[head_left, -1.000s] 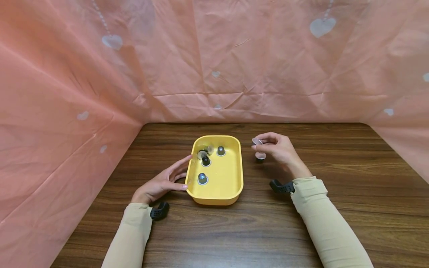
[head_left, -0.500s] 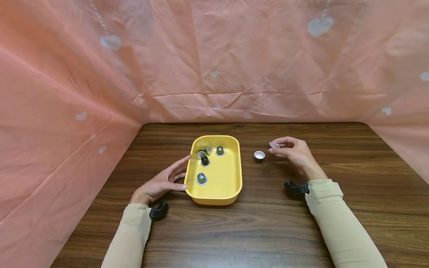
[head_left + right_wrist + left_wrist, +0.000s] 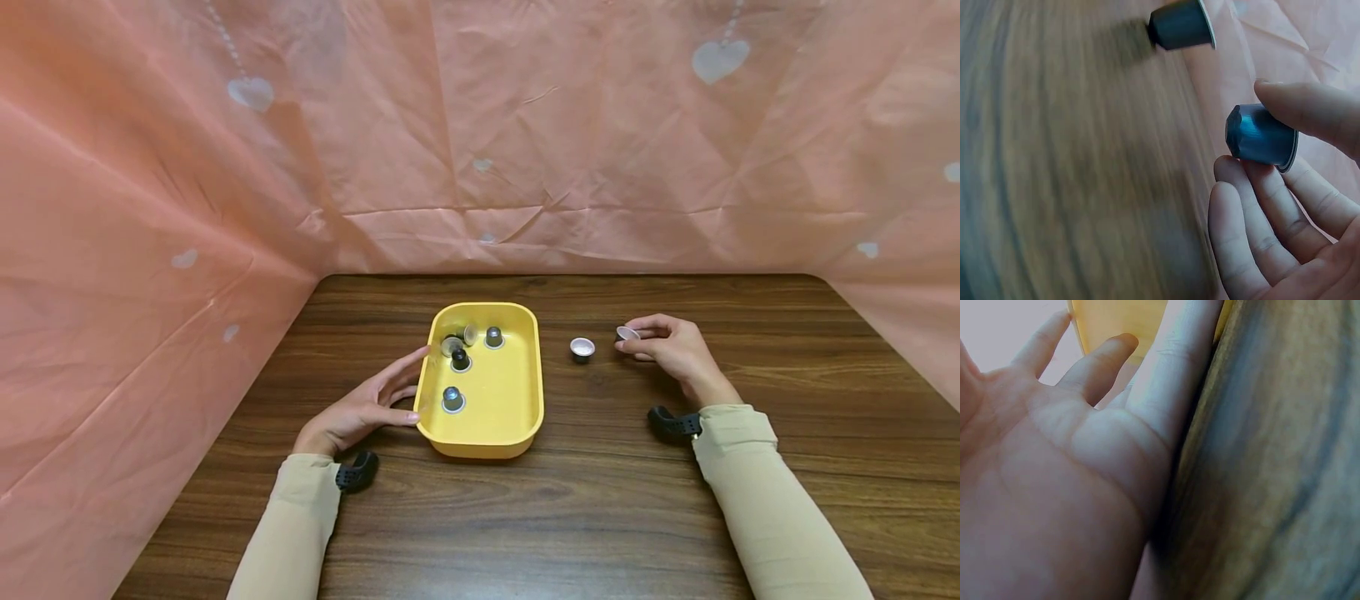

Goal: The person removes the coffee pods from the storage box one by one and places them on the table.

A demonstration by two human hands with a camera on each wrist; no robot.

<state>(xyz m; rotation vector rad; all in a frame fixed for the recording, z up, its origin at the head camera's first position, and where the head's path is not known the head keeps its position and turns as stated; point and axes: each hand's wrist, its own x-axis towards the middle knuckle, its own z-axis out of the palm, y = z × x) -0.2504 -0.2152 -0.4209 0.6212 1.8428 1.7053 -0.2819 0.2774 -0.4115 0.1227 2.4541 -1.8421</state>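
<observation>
A coffee capsule (image 3: 627, 333), its pale lid tilted up, is pinched between thumb and fingers of my right hand (image 3: 678, 357). In the right wrist view this capsule (image 3: 1263, 134) shows a shiny blue body. A second, dark capsule (image 3: 582, 348) stands on its narrow end on the table, lid up, left of that hand. My left hand (image 3: 356, 412) lies along the left side of a yellow tray (image 3: 487, 451), its extended fingers and thumb touching the wall. The left wrist view shows the palm (image 3: 1054, 469) beside the tabletop, fingers reaching to the yellow wall.
Several capsules are in the tray: a dark green one (image 3: 453, 400), a black one (image 3: 460, 359) and a grey one (image 3: 494, 337) stand lid down, while others lie tipped at the left wall. A pink curtain (image 3: 525, 167) hangs behind the wooden table (image 3: 525, 533).
My right hand has moved right and slightly nearer with the pinched capsule, away from the capsule standing on the table. My left hand and the tray have kept their places.
</observation>
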